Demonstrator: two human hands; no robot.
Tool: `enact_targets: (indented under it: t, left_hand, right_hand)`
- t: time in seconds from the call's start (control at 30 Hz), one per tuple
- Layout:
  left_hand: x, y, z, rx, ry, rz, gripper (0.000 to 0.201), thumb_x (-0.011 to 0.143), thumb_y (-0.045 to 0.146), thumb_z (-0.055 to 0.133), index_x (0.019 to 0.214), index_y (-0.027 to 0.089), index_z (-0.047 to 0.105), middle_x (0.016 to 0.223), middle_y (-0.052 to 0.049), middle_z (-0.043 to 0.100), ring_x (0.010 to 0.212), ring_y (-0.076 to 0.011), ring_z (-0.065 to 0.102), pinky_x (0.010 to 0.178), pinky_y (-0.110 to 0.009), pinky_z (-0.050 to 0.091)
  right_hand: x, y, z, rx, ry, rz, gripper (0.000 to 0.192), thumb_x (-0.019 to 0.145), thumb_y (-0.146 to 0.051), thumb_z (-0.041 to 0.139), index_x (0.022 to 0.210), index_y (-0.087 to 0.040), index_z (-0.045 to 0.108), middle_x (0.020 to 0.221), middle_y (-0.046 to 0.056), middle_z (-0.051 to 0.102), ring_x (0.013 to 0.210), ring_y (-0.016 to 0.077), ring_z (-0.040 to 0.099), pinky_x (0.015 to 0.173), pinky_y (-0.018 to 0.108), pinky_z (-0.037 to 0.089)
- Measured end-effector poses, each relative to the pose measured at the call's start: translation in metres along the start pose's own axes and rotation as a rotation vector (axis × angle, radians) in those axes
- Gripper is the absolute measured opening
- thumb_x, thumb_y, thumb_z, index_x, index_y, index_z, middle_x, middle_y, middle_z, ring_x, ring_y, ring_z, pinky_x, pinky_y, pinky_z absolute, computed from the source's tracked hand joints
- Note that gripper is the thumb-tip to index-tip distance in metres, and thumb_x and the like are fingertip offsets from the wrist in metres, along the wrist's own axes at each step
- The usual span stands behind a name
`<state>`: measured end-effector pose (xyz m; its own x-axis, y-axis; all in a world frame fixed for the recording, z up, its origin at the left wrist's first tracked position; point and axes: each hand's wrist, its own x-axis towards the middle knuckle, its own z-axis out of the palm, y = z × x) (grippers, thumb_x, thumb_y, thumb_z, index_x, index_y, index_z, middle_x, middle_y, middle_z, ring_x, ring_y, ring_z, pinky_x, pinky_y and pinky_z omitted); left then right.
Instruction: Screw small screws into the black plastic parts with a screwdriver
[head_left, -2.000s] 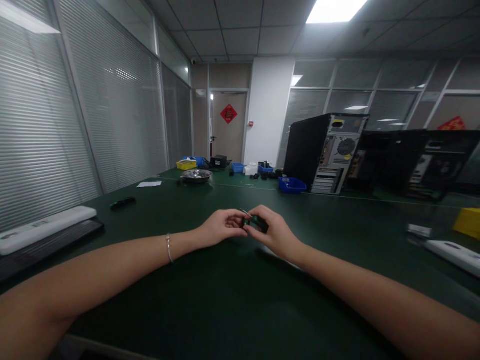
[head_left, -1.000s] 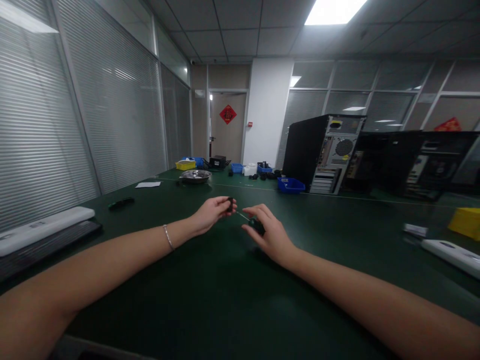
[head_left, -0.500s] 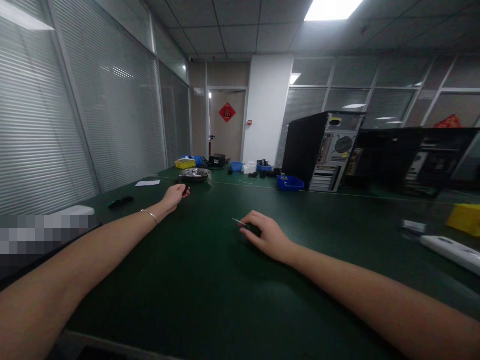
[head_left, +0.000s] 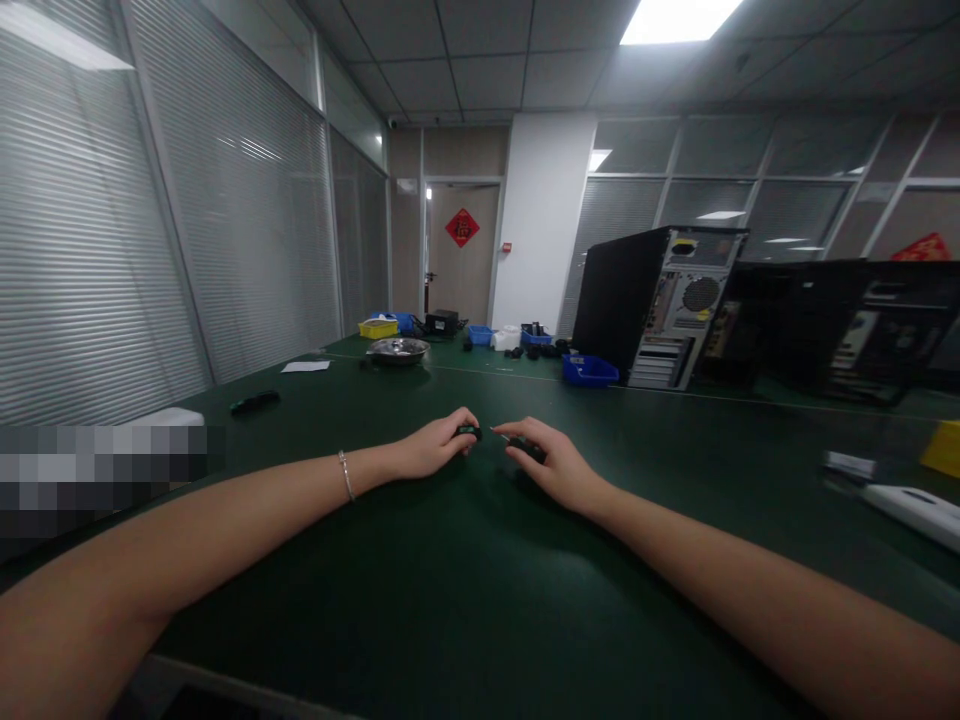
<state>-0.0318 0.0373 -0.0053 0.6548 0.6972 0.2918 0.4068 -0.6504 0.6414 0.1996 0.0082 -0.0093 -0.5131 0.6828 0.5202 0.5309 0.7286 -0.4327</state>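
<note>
Near the middle of the green table [head_left: 450, 590], my left hand [head_left: 435, 447] is closed around a small black part [head_left: 470, 432] with a hint of green on it; its kind is too small to make out. Just to the right, my right hand [head_left: 559, 468] grips a small screwdriver [head_left: 525, 448] by its dark handle. The thin metal shaft points left toward the black part, and a narrow gap separates the two. Fingers cover much of both things.
A metal dish [head_left: 397, 350] stands at the back left, near a white paper [head_left: 305, 367] and a black-green object [head_left: 255, 402]. A blue bin [head_left: 590, 371] sits beside a black computer tower [head_left: 630, 300]. A white device [head_left: 915, 510] lies at right.
My left hand has come from near the metal dish back toward me and right, carrying the black part close to the screwdriver. My right hand keeps hold of the screwdriver, nearly in place.
</note>
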Motion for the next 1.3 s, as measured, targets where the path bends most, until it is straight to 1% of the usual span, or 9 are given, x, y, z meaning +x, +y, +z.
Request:
enact_targets:
  t: [0.07,0.13,0.4,0.57,0.7,0.83,0.97,1.13,1.3]
  left_hand:
    - [0.0,0.0,0.0,-0.006,0.008,0.011,0.021,0.089,0.032,0.041,0.101,0.017,0.051,0.085,-0.003,0.059,0.08,-0.0164,0.054,0.074,-0.028,0.041]
    - [0.001,-0.002,0.0,-0.014,0.02,0.038,0.02,0.088,0.03,0.044,0.099,0.017,0.053,0.09,-0.004,0.061,0.085,-0.0174,0.055,0.076,-0.028,0.042]
    - [-0.001,0.0,-0.002,-0.008,0.04,0.033,0.026,0.084,0.031,0.051,0.103,0.016,0.061,0.095,-0.006,0.064,0.082,-0.0175,0.057,0.073,-0.027,0.042]
    - [-0.002,0.002,-0.001,-0.035,0.091,0.03,0.028,0.081,0.032,0.056,0.104,0.018,0.065,0.098,-0.006,0.066,0.085,-0.0186,0.059,0.075,-0.028,0.043]
    - [-0.003,0.004,-0.001,-0.058,0.095,0.034,0.029,0.081,0.031,0.057,0.105,0.019,0.065,0.1,-0.005,0.067,0.087,-0.019,0.06,0.077,-0.029,0.044]
    - [-0.004,0.007,0.0,-0.047,0.107,0.034,0.029,0.081,0.032,0.057,0.105,0.019,0.066,0.096,-0.005,0.068,0.08,-0.0181,0.061,0.071,-0.027,0.045]
    - [-0.004,0.009,0.0,-0.083,0.104,0.024,0.03,0.081,0.031,0.056,0.106,0.017,0.065,0.094,-0.006,0.068,0.077,-0.0174,0.061,0.069,-0.027,0.045]
    - [-0.004,0.009,0.001,-0.146,0.091,0.017,0.03,0.081,0.031,0.056,0.106,0.015,0.064,0.085,-0.006,0.067,0.073,-0.0166,0.06,0.068,-0.027,0.046]
    - [-0.004,0.011,0.002,-0.201,0.088,0.005,0.03,0.081,0.029,0.057,0.105,0.013,0.065,0.084,-0.006,0.066,0.073,-0.0164,0.06,0.068,-0.027,0.047]
  right_hand:
    - [0.0,-0.002,-0.001,0.005,-0.023,-0.027,0.032,0.086,-0.02,0.051,0.118,-0.024,0.055,0.1,0.005,0.059,0.088,0.0172,0.055,0.077,0.031,0.045]
    - [0.0,-0.004,-0.002,0.015,-0.036,-0.044,0.035,0.086,-0.019,0.051,0.12,-0.024,0.054,0.101,0.005,0.059,0.09,0.0177,0.055,0.078,0.031,0.045]
    - [0.0,-0.005,-0.004,0.021,-0.109,-0.043,0.034,0.086,-0.021,0.052,0.12,-0.025,0.055,0.1,0.005,0.059,0.088,0.0174,0.056,0.077,0.031,0.046]
    - [0.001,-0.005,-0.002,0.027,-0.099,-0.045,0.034,0.086,-0.02,0.051,0.119,-0.025,0.057,0.098,0.005,0.06,0.087,0.0176,0.057,0.078,0.032,0.046]
    - [0.001,-0.005,-0.002,0.044,-0.095,-0.053,0.034,0.087,-0.02,0.05,0.12,-0.025,0.056,0.099,0.006,0.061,0.09,0.0181,0.057,0.08,0.034,0.045]
    - [0.001,-0.006,-0.003,0.06,-0.106,-0.06,0.035,0.088,-0.021,0.049,0.122,-0.026,0.055,0.1,0.005,0.06,0.091,0.018,0.056,0.081,0.034,0.045]
    - [0.001,-0.006,-0.004,0.065,-0.107,-0.064,0.036,0.089,-0.021,0.048,0.124,-0.026,0.052,0.099,0.005,0.059,0.089,0.0175,0.056,0.081,0.033,0.046]
    - [0.001,-0.007,-0.004,0.077,-0.111,-0.075,0.038,0.088,-0.019,0.048,0.126,-0.026,0.051,0.1,0.005,0.058,0.091,0.0175,0.055,0.082,0.034,0.045]
    - [0.002,-0.007,-0.004,0.087,-0.113,-0.067,0.038,0.089,-0.019,0.048,0.126,-0.026,0.05,0.101,0.005,0.058,0.091,0.0174,0.055,0.083,0.034,0.045]
